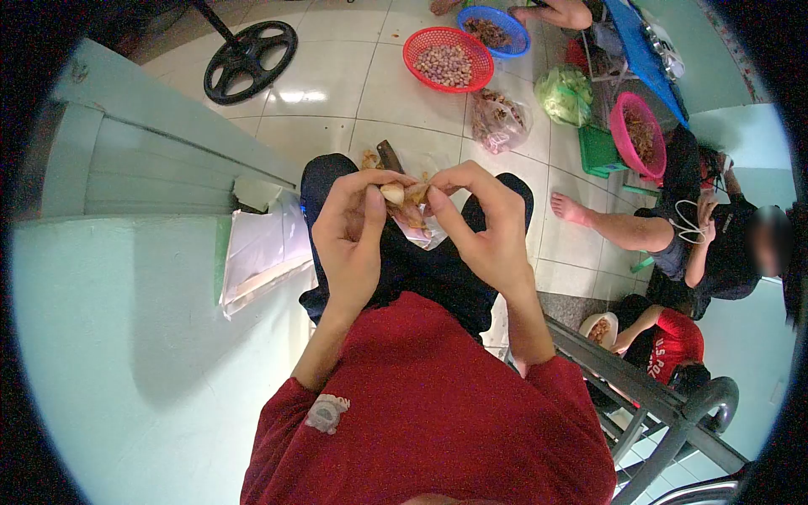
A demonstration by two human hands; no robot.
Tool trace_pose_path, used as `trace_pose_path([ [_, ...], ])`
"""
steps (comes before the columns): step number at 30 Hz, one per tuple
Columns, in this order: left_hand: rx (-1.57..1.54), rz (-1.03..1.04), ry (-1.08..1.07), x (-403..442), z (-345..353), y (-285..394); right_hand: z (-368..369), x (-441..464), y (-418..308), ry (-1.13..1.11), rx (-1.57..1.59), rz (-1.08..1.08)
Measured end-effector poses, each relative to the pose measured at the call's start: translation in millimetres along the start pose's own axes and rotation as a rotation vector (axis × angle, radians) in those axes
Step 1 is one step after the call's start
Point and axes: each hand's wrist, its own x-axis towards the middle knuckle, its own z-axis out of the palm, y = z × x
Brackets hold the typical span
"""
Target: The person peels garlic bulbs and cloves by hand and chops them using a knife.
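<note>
Between the thumb and fingers of my left hand [358, 223] is a small pale bulb [393, 194], whether shallot or garlic I cannot tell. Brown papery skin [416, 195] stretches from it toward my right hand [475, 206], whose thumb and index finger pinch its edge. Both hands are in front of my knees. Beyond and below them, a dark-handled tool [388, 156], its far part hidden, lies by a clear plastic bag [433, 166] with loose brown peelings.
A red basket [412, 63] of small pale-purple bulbs, a blue basket [523, 40] and a bag of peelings [498, 122] stand ahead. Right are a pink basket [620, 139], seated people and a metal railing [627, 370]. A wall [126, 303] stands left.
</note>
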Motion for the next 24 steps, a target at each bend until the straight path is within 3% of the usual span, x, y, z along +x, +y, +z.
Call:
trace_pose_path([
  [13, -0.162, -0.142, -0.011, -1.1, -8.2, -2.1, 12.5, -0.9, 13.8, 0.037, 0.238, 0.063],
  [21, -0.157, -0.028, 0.040, 3.2, -2.5, 1.7, 15.5, 0.7, 3.0, 0.033, 0.459, 0.168],
  [24, -0.135, -0.018, 0.045, 3.5, 1.1, 6.4, 17.5, 1.7, 5.4, 0.058, 0.214, 0.009],
])
